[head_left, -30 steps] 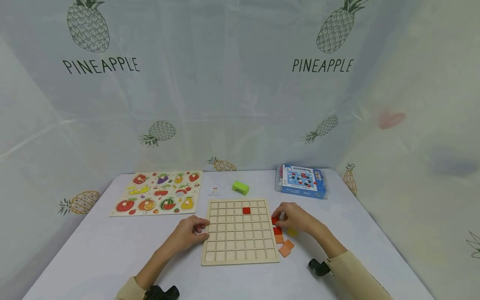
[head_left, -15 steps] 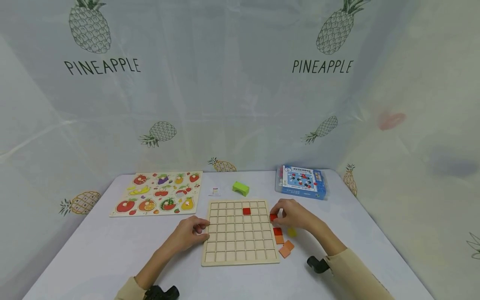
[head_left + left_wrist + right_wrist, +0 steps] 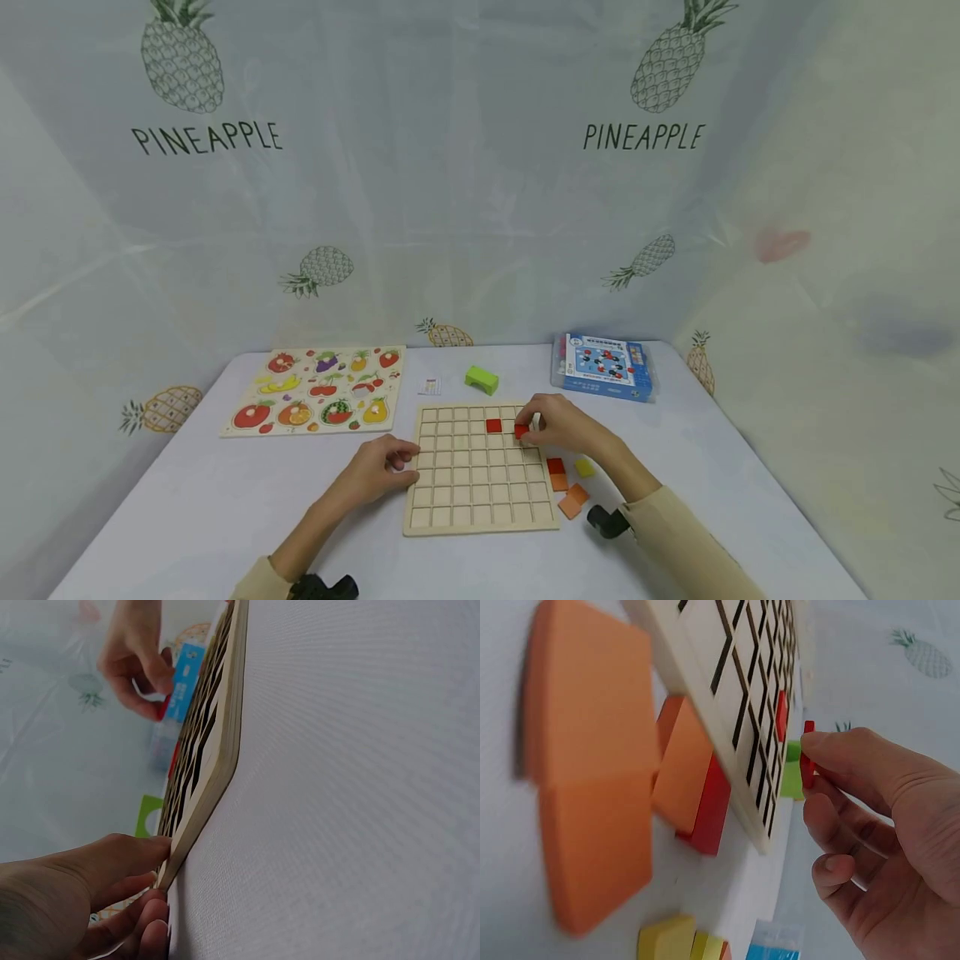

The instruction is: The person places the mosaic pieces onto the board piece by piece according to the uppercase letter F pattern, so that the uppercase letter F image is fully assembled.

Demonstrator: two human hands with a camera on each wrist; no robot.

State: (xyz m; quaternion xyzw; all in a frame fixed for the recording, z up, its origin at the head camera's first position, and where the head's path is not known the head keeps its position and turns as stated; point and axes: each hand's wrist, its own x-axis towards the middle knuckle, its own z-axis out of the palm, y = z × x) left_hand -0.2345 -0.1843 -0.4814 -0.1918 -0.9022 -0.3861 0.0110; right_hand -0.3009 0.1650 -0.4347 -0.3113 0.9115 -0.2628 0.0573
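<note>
In the head view my left hand (image 3: pixel 375 471) touches the left edge of a wooden grid board (image 3: pixel 444 532), thumb and index finger set apart along the rim. The left wrist view shows the thumb tip (image 3: pixel 159 847) right at that rim. My right hand (image 3: pixel 562 425) is over the board's right side, pinching a small red square tile (image 3: pixel 808 755) between thumb and finger. The tile hangs above the grid in the right wrist view. Another red tile (image 3: pixel 493 426) lies in a cell in the upper part of the grid.
Right of the board lie a red tile (image 3: pixel 555 466), several orange tiles (image 3: pixel 571 507) and a yellow tile (image 3: pixel 584 467). Behind it are a green block (image 3: pixel 482 380) and a small printed card (image 3: pixel 431 387). A fruit puzzle board (image 3: pixel 315 417) lies back left, a blue boxed set (image 3: pixel 607 387) back right.
My right hand has moved left with the pinched red tile, from beside the board's right edge to over its upper right cells. My left hand has stayed at the left edge.
</note>
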